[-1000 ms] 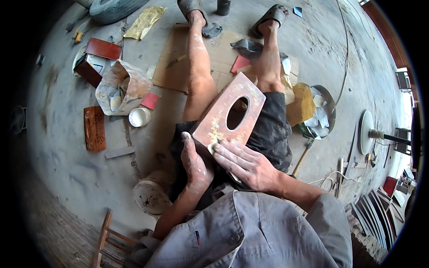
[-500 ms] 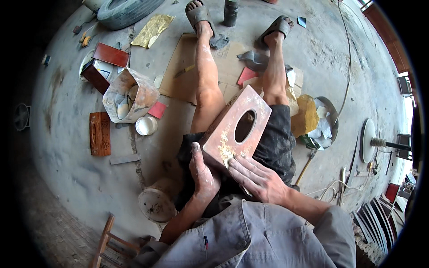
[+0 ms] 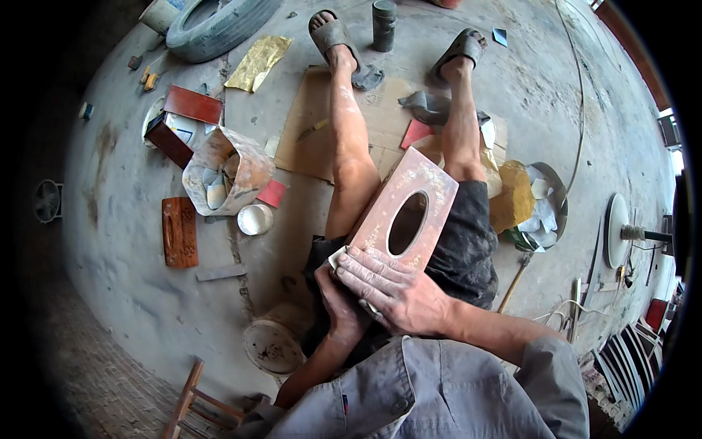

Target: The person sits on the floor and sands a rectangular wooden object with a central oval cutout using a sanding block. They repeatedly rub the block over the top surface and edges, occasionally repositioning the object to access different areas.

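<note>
A wooden tissue box (image 3: 440, 192) with an oval opening lies tilted across my lap. Its pinkish-brown top is worn and dusty, with pale, flowery patches. My left hand (image 3: 340, 298) grips the box's near left end from below, its fingers partly hidden by the other hand. Across the near end of the top lies my right hand (image 3: 384, 289), fingers close together and flat. A pale edge of what looks like sandpaper (image 3: 337, 257) shows under its fingertips; most of that piece is covered. Both hands are dusty.
To the left stand a stained bucket (image 3: 245, 172) with paper pieces, a white tub (image 3: 255, 219) and a carved reddish wooden panel (image 3: 180, 233). A tire (image 3: 212, 33) lies farther off. Cardboard (image 3: 300, 143) is under my legs. At right are a round basin (image 3: 561, 208) and a fan (image 3: 618, 230).
My right hand has slid left over the near end of the box top, covering the corner. My left thumb, upright before, is now tucked behind it. The whole view has shifted slightly.
</note>
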### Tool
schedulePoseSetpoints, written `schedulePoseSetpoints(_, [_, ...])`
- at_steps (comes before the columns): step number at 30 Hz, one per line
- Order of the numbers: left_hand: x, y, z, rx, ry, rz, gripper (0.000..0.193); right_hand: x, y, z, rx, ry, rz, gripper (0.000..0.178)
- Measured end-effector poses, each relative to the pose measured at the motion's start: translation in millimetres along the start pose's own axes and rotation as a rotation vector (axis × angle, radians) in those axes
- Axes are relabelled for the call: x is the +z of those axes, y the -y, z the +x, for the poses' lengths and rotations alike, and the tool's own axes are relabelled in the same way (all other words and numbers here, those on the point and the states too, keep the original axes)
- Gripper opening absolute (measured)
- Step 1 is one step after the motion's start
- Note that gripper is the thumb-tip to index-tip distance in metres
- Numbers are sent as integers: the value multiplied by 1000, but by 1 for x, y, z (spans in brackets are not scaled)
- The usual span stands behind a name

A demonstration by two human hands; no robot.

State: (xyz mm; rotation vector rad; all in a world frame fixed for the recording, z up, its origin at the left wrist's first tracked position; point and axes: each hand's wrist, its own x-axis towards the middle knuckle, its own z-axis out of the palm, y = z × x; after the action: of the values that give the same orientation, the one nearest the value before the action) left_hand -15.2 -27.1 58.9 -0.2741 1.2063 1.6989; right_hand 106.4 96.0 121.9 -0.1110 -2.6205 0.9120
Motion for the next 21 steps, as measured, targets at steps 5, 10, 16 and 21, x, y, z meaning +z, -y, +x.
schedulePoseSetpoints(5, [18, 1, 2, -110, -61, -191, 60, -9, -34, 2, 183, -46, -148, 66])
schedulePoseSetpoints(10, [-1, 5, 0, -93, -28, -206, 61, 2, 3, 2, 45, 29, -21, 71])
schedulePoseSetpoints(16, [5, -4, 3, -118, 19, -125, 57, 0, 13, -8, -19, 43, -173, 65])
schedulePoseSetpoints(21, [20, -6, 4, -124, -84, -216, 63, -9, -12, -4, 219, -74, -110, 63])
